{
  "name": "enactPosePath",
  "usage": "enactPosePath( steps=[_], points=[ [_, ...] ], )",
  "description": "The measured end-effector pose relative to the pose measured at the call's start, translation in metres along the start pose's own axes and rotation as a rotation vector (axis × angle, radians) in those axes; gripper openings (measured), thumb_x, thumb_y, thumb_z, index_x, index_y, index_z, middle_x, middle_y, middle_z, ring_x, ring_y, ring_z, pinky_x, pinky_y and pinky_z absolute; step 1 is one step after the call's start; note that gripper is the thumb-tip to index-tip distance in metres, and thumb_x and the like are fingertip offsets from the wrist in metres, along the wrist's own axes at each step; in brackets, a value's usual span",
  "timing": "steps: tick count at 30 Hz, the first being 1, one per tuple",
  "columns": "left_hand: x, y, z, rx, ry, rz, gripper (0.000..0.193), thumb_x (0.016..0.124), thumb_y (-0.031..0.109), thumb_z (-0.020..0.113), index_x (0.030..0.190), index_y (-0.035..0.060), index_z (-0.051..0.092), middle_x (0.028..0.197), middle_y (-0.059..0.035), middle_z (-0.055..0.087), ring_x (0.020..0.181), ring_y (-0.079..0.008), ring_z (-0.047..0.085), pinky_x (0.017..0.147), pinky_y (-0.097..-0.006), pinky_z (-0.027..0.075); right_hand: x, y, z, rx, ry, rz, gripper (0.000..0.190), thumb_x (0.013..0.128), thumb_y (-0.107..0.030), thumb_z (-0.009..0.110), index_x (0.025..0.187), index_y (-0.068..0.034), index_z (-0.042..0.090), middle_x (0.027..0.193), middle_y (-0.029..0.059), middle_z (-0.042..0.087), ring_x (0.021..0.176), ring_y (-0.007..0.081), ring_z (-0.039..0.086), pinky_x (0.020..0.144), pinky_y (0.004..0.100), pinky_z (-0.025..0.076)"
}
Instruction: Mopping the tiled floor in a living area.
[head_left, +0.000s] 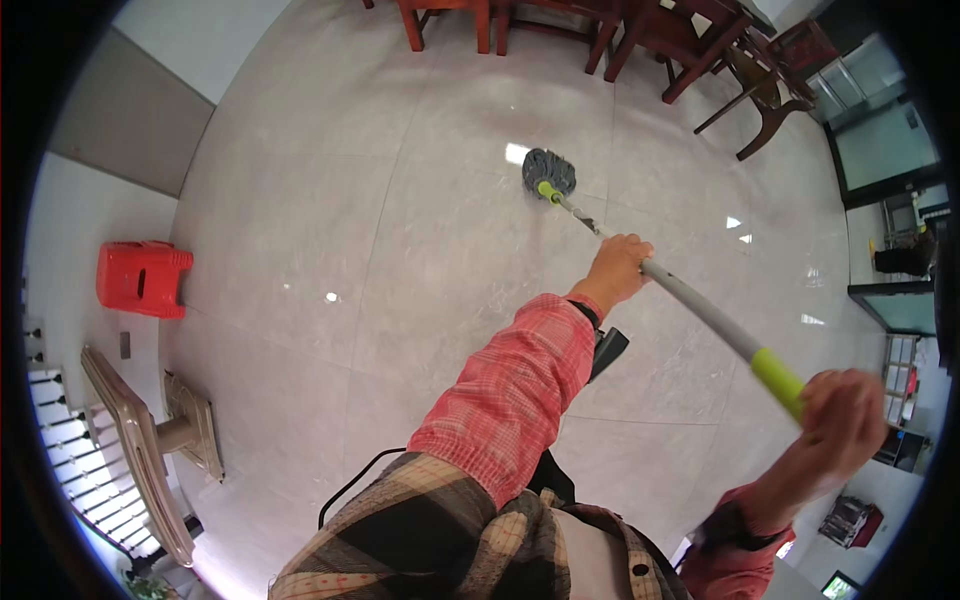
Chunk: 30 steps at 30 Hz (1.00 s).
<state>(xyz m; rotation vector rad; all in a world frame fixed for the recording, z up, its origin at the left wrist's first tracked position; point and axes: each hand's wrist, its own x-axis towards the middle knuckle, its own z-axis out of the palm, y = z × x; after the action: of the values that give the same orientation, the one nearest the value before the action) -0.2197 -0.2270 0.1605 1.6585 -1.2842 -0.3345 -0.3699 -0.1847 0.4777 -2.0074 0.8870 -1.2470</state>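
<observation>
A string mop with a dark grey head (553, 169) rests on the pale tiled floor (292, 225) ahead of me. Its grey pole (701, 307) slants from a lime-green collar (550, 190) down toward my right side. My left hand (616, 266) is wrapped around the pole at its lower part, in front of my body. At the upper end, my right hand (844, 412) grips the lime-green handle sleeve (778, 382); this hand is slightly blurred. Both arms wear red checked sleeves.
Dark red wooden chairs (690, 45) stand along the far side. A red plastic stool (142, 279) is by the left wall, and a beige pedestal table (139, 450) stands at lower left. Glass doors (889, 154) with dark frames line the right.
</observation>
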Motion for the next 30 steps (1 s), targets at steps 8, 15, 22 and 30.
enactPosePath(
  steps=[8,15,22,30],
  points=[
    [-0.042,0.048,-0.026,-0.080,0.021,-0.077,0.024,0.073,0.025,0.065,0.084,0.0088,0.052,0.080,-0.0098,0.054,0.084,-0.0300,0.051,0.073,-0.0396,0.042,0.085,-0.037,0.001,0.082,-0.212,-0.257,0.030,0.088,-0.020,0.048,0.066,0.000,0.047,0.050,-0.0018,0.028,0.039,0.0070,0.028,0.040,0.0200,0.028],
    [-0.148,0.057,-0.075,-0.256,-0.197,-0.167,0.030,0.079,0.034,0.057,0.088,0.0051,0.050,0.079,-0.0141,0.052,0.078,-0.0324,0.050,0.069,-0.0377,0.039,0.091,-0.041,0.020,0.410,-0.351,0.104,0.027,0.089,-0.025,0.048,0.073,-0.003,0.052,0.052,-0.0048,0.032,0.043,0.0037,0.030,0.045,0.0201,0.025],
    [-0.343,0.010,-0.094,-0.211,-0.219,-0.562,0.033,0.080,0.035,0.057,0.093,0.0056,0.048,0.082,-0.0155,0.052,0.079,-0.0323,0.051,0.070,-0.0385,0.040,-0.036,0.030,0.102,0.775,-0.927,0.506,0.038,0.091,-0.036,0.037,0.082,-0.003,0.054,0.046,-0.0026,0.038,0.040,0.0091,0.041,0.048,0.0284,0.046],
    [-0.498,0.026,-0.072,0.386,-0.470,-1.184,0.024,0.073,0.031,0.062,0.095,0.0214,0.061,0.096,-0.0063,0.057,0.096,-0.0275,0.053,0.082,-0.0527,0.038,-0.174,0.078,0.115,0.616,-1.416,0.828,0.024,0.085,-0.016,0.047,0.072,0.002,0.056,0.050,0.0033,0.048,0.043,0.0104,0.047,0.055,0.0251,0.046]
  ],
)
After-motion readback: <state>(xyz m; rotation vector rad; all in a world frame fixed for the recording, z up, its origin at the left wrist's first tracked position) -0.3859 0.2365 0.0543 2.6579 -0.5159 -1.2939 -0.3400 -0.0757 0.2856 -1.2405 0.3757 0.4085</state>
